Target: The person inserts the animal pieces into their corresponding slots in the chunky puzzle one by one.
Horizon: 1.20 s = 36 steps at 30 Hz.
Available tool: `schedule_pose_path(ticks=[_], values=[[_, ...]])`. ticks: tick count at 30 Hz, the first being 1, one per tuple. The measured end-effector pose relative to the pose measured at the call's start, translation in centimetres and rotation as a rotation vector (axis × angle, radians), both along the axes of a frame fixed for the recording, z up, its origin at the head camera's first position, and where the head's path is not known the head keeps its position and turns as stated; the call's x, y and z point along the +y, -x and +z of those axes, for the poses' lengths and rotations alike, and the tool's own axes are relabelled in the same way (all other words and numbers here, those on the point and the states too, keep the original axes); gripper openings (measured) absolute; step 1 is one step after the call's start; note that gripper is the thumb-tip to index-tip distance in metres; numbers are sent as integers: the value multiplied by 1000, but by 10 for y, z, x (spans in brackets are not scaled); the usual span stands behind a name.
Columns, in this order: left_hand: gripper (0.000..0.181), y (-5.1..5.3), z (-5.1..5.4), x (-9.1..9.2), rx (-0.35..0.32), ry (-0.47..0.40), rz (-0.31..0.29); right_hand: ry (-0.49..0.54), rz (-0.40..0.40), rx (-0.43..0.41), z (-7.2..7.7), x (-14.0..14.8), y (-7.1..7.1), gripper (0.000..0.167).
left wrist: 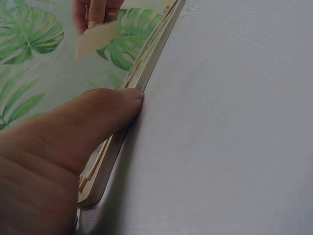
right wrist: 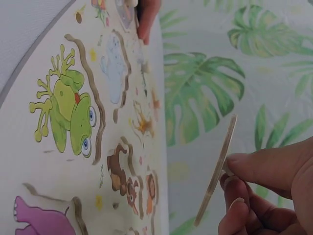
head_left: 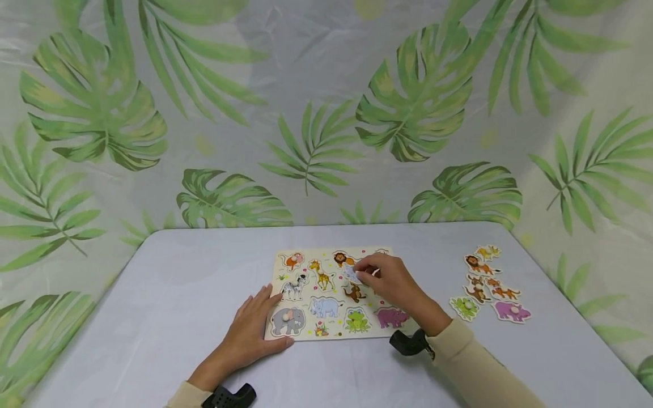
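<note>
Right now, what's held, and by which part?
Right hand pinches thin pale-blue wooden puzzle piece by its knob; left hand rests on cream wooden board.

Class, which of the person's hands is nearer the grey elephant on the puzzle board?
Left. The left hand lies beside the elephant, on its left; the right hand is farther off, holding a piece over the board.

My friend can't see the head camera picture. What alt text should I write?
A person's right hand pinches a pale blue puzzle piece over an animal puzzle board, while the left hand touches the board's left side. Six loose animal pieces lie to the right on the pale table.
</note>
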<state>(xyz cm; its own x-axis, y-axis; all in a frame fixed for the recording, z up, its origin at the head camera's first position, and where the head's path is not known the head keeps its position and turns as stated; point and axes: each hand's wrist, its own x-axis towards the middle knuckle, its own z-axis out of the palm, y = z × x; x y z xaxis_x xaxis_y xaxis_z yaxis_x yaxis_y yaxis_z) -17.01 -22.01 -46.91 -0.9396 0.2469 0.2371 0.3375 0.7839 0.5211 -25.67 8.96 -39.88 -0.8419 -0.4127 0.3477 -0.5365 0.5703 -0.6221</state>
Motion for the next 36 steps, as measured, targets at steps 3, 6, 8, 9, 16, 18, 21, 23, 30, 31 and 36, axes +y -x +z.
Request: schedule_pose_path(ticks=[3, 6, 8, 9, 16, 18, 21, 23, 30, 31, 36], values=[[96, 0, 0, 0, -5, 5, 0, 6, 0, 7, 1, -3, 1, 13], [95, 0, 1, 0, -3, 6, 2, 16, 18, 26, 2, -7, 1, 12], [95, 0, 1, 0, 1, 4, 3, 25, 30, 33, 3, -9, 2, 12], [96, 0, 1, 0, 4, 4, 1, 28, 33, 33, 4, -11, 1, 12], [95, 0, -1, 0, 10, 1, -1, 38, 45, 21, 8, -23, 1, 12], [95, 0, -1, 0, 19, -1, -2, 40, 58, 18, 9, -26, 1, 12], [95, -1, -2, 0, 32, -5, -4, 48, 68, 18, 9, -31, -1, 12], [95, 0, -2, 0, 34, -4, -6, 51, 71, 22, 9, -33, -1, 13], [95, 1, -3, -1, 9, -5, -5, 25, 86, 28, 5, -39, -4, 12], [95, 1, -3, -1, 7, -4, -6, 26, 89, 27, 4, -39, -4, 12], [95, 1, -3, -1, 8, 11, -1, 29, 118, 26, -3, -42, -5, 11]])
